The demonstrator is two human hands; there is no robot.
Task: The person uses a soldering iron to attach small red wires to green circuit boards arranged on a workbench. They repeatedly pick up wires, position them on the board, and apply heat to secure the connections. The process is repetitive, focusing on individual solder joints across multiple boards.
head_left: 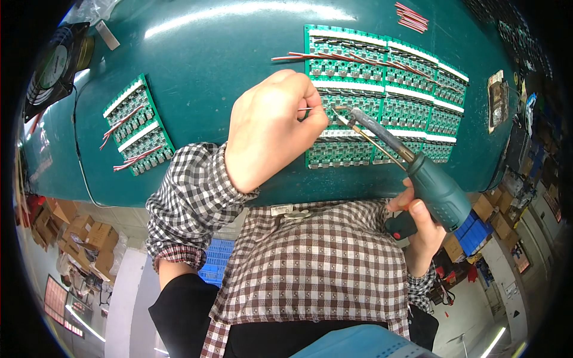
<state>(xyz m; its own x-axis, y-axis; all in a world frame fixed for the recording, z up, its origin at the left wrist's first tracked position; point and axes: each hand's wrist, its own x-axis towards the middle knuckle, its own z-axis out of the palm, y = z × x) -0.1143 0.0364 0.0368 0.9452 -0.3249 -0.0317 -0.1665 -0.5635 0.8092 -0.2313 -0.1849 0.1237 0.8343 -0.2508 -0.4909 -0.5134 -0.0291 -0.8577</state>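
My left hand (268, 125) is closed in a pinch on a thin wire (304, 109), over the left edge of a large group of green circuit boards (340, 156). In my right hand (425, 230) is a green soldering gun (440, 194), gripped by its handle. Its long tip and a thin brass-coloured feed tube slant up and left to the boards, just right of my left fingertips. Whether the tip touches the wire is too small to tell. White strips run across the boards. Red and white wires (298, 56) lie along their upper rows.
A smaller circuit board panel (138, 125) with red and white wires lies to the left on the green table (203, 77). Farther left stands a black fan (57, 65). A bundle of cut wires (412, 18) lies at the back, and a worn metal holder (496, 101) at the right.
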